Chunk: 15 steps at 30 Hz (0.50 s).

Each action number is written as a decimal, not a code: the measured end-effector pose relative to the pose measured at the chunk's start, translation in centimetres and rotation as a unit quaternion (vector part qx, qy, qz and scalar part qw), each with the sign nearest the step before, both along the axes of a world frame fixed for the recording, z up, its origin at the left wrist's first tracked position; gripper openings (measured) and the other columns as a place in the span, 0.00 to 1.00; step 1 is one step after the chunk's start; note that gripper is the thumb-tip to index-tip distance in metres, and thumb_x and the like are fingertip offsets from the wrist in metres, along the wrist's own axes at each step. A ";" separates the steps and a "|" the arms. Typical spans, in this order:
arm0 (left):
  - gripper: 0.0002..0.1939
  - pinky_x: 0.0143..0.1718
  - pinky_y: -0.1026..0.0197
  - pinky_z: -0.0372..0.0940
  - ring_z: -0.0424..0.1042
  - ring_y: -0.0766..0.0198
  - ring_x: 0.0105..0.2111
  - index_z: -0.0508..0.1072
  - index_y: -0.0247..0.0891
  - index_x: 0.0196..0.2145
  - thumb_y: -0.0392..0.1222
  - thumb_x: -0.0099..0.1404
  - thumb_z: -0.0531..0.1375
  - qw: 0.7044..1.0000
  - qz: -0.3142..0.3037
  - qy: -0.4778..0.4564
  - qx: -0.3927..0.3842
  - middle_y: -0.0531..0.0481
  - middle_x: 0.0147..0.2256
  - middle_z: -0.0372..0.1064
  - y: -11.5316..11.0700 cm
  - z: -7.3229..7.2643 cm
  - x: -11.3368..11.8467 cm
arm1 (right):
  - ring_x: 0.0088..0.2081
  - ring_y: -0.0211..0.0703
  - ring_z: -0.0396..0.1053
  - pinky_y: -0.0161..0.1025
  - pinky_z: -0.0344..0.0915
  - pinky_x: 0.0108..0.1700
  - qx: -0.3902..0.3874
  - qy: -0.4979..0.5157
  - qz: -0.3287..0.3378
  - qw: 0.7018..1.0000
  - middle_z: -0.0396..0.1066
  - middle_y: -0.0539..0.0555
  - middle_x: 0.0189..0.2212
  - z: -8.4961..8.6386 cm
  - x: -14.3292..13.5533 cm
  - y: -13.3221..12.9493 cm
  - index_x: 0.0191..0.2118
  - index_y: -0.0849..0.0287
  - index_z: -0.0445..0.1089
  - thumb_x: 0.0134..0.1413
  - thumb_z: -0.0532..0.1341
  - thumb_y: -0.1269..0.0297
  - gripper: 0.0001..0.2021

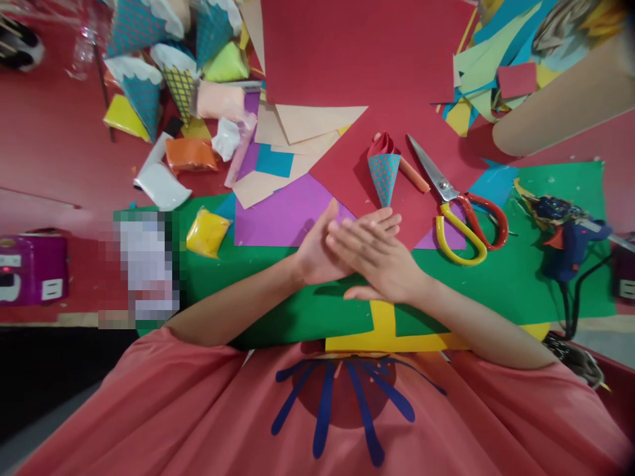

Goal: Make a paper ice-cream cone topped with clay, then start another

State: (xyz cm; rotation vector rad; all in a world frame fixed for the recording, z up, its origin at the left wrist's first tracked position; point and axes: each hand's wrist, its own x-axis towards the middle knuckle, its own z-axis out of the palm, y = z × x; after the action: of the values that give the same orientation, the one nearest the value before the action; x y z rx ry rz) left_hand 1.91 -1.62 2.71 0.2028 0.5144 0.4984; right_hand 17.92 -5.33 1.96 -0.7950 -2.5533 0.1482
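Note:
My left hand (316,250) lies palm up with its fingers stretched out to the right. Across it rests my right hand (389,264), palm down and flat, its fingers extended over the left palm. Whether something small sits between the palms is hidden. Just beyond the fingertips is a small paper cone (383,175) with a blue and orange pattern and red folded material in its top. An orange stick (415,174) lies beside the cone. To the right are scissors (443,186) with one yellow and one red handle, blades partly apart.
Green (307,311), purple (278,221) and red sheets (342,165) cover the table. Wrapped cones (141,92) and clay packets, including a yellow one (208,231), lie left. A blue glue gun (570,248) and a cardboard tube (560,99) are right, paper scraps (483,73) behind.

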 end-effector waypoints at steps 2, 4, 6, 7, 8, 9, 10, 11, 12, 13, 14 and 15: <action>0.39 0.69 0.50 0.46 0.46 0.55 0.71 0.61 0.34 0.63 0.65 0.70 0.37 1.000 0.029 -0.001 -0.008 0.43 0.63 0.63 0.4 0.3 -0.3 | 0.69 0.50 0.56 0.47 0.48 0.71 -0.003 0.001 -0.053 0.999 0.62 0.65 0.65 0.0 0.4 0.2 0.66 0.71 0.58 0.67 0.39 0.41 0.39; 0.38 0.69 0.53 0.47 0.45 0.59 0.72 0.57 0.36 0.65 0.63 0.71 0.34 0.994 0.112 0.003 0.014 0.45 0.63 0.63 1.1 0.7 -0.9 | 0.69 0.49 0.57 0.46 0.48 0.71 -0.001 0.000 -0.040 0.999 0.63 0.64 0.65 0.0 0.4 0.2 0.66 0.71 0.58 0.68 0.40 0.41 0.38; 0.37 0.69 0.55 0.48 0.44 0.61 0.72 0.53 0.38 0.67 0.63 0.71 0.32 0.986 0.164 0.010 0.029 0.48 0.64 0.62 1.7 0.9 -1.4 | 0.67 0.45 0.59 0.43 0.48 0.71 -0.002 0.001 0.021 1.000 0.65 0.60 0.64 0.0 0.2 0.0 0.65 0.68 0.60 0.68 0.42 0.43 0.35; 0.37 0.69 0.54 0.49 0.43 0.61 0.72 0.51 0.39 0.68 0.63 0.71 0.32 0.985 0.172 0.012 0.029 0.49 0.64 0.61 1.8 1.0 -1.5 | 0.67 0.44 0.61 0.42 0.49 0.71 -0.005 0.002 0.050 0.999 0.65 0.59 0.64 0.1 0.1 -0.1 0.65 0.67 0.61 0.69 0.42 0.44 0.34; 0.37 0.69 0.54 0.49 0.42 0.60 0.72 0.50 0.41 0.68 0.63 0.71 0.33 0.985 0.169 0.012 0.025 0.50 0.65 0.60 1.7 1.0 -1.5 | 0.66 0.43 0.61 0.42 0.49 0.71 -0.007 0.005 0.069 0.998 0.65 0.58 0.64 0.2 0.0 -0.2 0.64 0.67 0.61 0.69 0.42 0.45 0.33; 0.36 0.69 0.53 0.48 0.41 0.59 0.72 0.50 0.41 0.68 0.63 0.71 0.34 0.987 0.157 0.012 0.017 0.50 0.66 0.59 1.6 1.0 -1.4 | 0.66 0.43 0.62 0.42 0.50 0.71 -0.009 0.008 0.076 0.997 0.65 0.58 0.64 0.2 0.0 -0.2 0.64 0.67 0.62 0.70 0.42 0.46 0.33; 0.36 0.69 0.53 0.48 0.41 0.59 0.72 0.50 0.42 0.68 0.63 0.71 0.35 0.990 0.141 0.011 0.008 0.50 0.66 0.57 1.4 1.0 -1.3 | 0.66 0.44 0.62 0.42 0.50 0.70 -0.011 0.012 0.069 0.997 0.65 0.58 0.64 0.3 0.1 -0.1 0.64 0.67 0.62 0.70 0.43 0.46 0.32; 0.36 0.69 0.53 0.47 0.41 0.59 0.72 0.50 0.41 0.68 0.63 0.71 0.35 0.992 0.127 0.012 0.000 0.49 0.67 0.57 1.3 1.1 -1.2 | 0.66 0.45 0.62 0.43 0.50 0.70 -0.013 0.017 0.053 0.998 0.65 0.60 0.63 0.3 0.3 0.0 0.64 0.68 0.62 0.70 0.43 0.46 0.32; 0.37 0.69 0.53 0.47 0.41 0.59 0.72 0.49 0.40 0.68 0.64 0.71 0.34 0.993 0.121 0.014 -0.005 0.48 0.67 0.56 1.2 1.2 -1.1 | 0.66 0.45 0.62 0.44 0.51 0.71 -0.014 0.025 0.034 0.999 0.66 0.61 0.63 0.3 0.6 0.1 0.64 0.68 0.62 0.70 0.44 0.46 0.32; 0.38 0.69 0.55 0.46 0.41 0.60 0.72 0.48 0.38 0.69 0.64 0.71 0.33 0.992 0.127 0.018 -0.004 0.47 0.67 0.57 1.3 1.3 -1.1 | 0.66 0.45 0.61 0.45 0.51 0.71 -0.014 0.037 0.017 0.999 0.66 0.62 0.62 0.3 0.8 0.3 0.63 0.69 0.62 0.69 0.44 0.47 0.32; 0.39 0.69 0.56 0.46 0.42 0.60 0.72 0.48 0.37 0.69 0.64 0.71 0.32 0.990 0.142 0.021 0.001 0.46 0.66 0.57 1.4 1.4 -1.2 | 0.66 0.45 0.61 0.45 0.50 0.71 -0.012 0.051 0.011 0.999 0.67 0.63 0.62 0.3 1.0 0.3 0.63 0.69 0.62 0.69 0.45 0.47 0.32; 0.40 0.69 0.56 0.47 0.43 0.61 0.72 0.48 0.36 0.69 0.65 0.70 0.31 0.987 0.161 0.023 0.009 0.46 0.66 0.58 1.5 1.5 -1.3 | 0.66 0.44 0.61 0.45 0.51 0.71 -0.008 0.065 0.017 0.998 0.68 0.63 0.61 0.3 1.2 0.3 0.63 0.69 0.63 0.69 0.45 0.48 0.31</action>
State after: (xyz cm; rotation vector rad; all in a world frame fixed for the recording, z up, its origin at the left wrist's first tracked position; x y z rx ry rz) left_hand 0.64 -0.10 4.18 0.1481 0.5927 0.8158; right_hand 19.09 -4.98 2.26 -0.7248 -2.4466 0.2227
